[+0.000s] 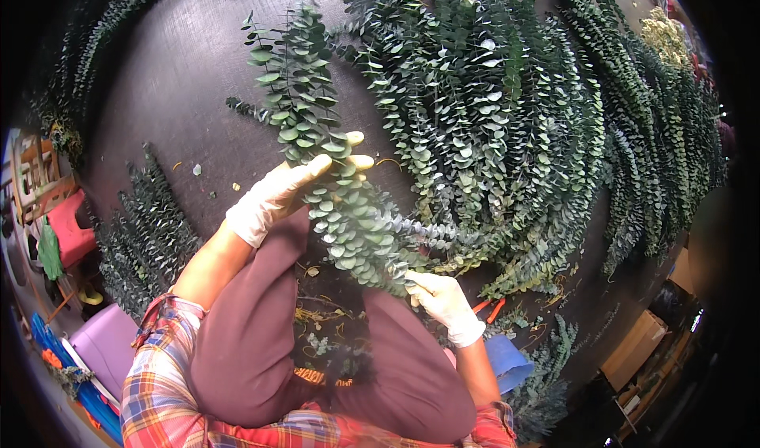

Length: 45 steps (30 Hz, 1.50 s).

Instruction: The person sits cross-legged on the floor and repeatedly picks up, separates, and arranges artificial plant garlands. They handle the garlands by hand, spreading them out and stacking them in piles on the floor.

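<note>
A bunch of eucalyptus stems [348, 218] with round grey-green leaves slants across my lap, its leafy tips pointing away from me. My left hand [289, 187], in a pale glove, is closed around the middle of the bunch, the fingertips showing on its right side. Lower down, my right hand [439, 296], also gloved, pinches the stem ends at the near right. Orange-red tool handles [492, 310] lie just right of the right hand; the rest of that tool is hidden.
A large heap of eucalyptus [483, 115] spreads over the dark floor [182, 68] ahead and right. A smaller pile [150, 238] lies at left. A blue container [507, 362] stands by my right forearm. Purple [103, 341] and red [67, 228] plastic pieces, and a cardboard box [633, 349], flank me.
</note>
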Tool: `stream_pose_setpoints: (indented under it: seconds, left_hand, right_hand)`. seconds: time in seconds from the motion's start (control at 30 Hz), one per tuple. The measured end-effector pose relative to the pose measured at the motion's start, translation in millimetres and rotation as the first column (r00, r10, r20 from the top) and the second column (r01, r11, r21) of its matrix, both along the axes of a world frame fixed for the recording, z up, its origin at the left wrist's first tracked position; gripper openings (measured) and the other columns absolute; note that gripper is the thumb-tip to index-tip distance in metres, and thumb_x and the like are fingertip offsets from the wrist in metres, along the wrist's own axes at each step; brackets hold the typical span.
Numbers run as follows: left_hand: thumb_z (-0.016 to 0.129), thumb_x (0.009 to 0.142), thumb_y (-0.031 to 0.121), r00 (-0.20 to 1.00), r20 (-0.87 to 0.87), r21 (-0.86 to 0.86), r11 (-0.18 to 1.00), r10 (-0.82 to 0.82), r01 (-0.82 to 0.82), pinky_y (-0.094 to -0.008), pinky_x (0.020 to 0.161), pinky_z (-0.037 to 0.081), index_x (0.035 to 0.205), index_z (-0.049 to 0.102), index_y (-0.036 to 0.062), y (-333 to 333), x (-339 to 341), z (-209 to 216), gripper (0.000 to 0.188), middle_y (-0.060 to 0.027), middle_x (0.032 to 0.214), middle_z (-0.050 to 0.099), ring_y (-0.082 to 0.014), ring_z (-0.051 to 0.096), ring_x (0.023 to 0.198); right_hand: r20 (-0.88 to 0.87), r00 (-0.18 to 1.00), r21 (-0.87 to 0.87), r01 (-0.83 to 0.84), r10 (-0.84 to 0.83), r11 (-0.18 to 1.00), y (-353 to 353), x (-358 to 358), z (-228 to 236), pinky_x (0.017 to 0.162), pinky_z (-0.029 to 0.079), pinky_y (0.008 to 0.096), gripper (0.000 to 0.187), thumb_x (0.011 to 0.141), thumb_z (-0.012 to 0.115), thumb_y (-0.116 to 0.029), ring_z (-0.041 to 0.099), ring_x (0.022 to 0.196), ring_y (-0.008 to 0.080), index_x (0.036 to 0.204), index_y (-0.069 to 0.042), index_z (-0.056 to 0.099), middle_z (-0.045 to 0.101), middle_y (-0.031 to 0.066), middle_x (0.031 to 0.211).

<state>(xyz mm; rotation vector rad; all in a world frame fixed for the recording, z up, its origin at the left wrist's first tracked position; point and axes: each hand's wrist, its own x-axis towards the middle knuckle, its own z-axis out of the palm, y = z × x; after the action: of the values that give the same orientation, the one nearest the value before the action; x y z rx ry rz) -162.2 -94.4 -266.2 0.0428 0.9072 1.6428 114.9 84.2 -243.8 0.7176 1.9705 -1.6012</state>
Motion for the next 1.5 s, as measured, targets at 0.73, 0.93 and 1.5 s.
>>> stream_pose_setpoints:
  seconds: [0.73, 0.93, 1.5]
  left_hand:
    - [0.057, 0.092, 0.033, 0.998, -0.057, -0.025, 0.999, 0.018, -0.02, -0.0344, 0.076, 0.049, 0.126, 0.049, -0.0046, -5.1, -2.4, -23.6, 0.051, 0.0019, 0.067, 0.046, -0.0114, 0.049, 0.066]
    - [0.056, 0.093, 0.032, 0.994, -0.084, -0.084, 0.994, 0.064, -0.072, -0.0296, 0.071, 0.048, 0.123, 0.049, -0.0064, -2.9, -0.4, -20.0, 0.049, 0.0029, 0.063, 0.04, -0.0099, 0.042, 0.059]
    - [0.054, 0.091, 0.045, 0.928, 0.258, -0.16, 0.959, 0.27, -0.234, -0.0258, 0.068, 0.048, 0.13, 0.048, -0.0001, -8.7, -7.7, -44.1, 0.061, 0.0015, 0.076, 0.055, -0.0091, 0.051, 0.066]
  right_hand:
    - [-0.322, 0.684, 0.619, 0.675, -0.654, 0.4, 158.9, -14.0, -70.7, 0.086, 0.047, 0.0311, 0.051, 0.081, 0.067, -0.019, 0.061, 0.095, 0.0225, 0.124, 0.004, 0.053, 0.062, 0.0161, 0.111]
    - [-0.365, 0.639, 0.481, 0.752, -0.677, 0.451, 146.4, -25.4, -82.7, 0.077, 0.048, 0.0274, 0.041, 0.08, 0.07, -0.019, 0.06, 0.082, 0.0151, 0.114, 0.003, 0.058, 0.066, 0.008, 0.097]
    - [-0.466, 0.883, 0.298, 0.221, -0.06, 0.929, 22.9, -61.8, 9.1, 0.053, 0.046, 0.0252, 0.038, 0.08, 0.058, 0.002, 0.057, 0.056, 0.0109, 0.117, -0.004, 0.061, 0.063, 0.0053, 0.068]
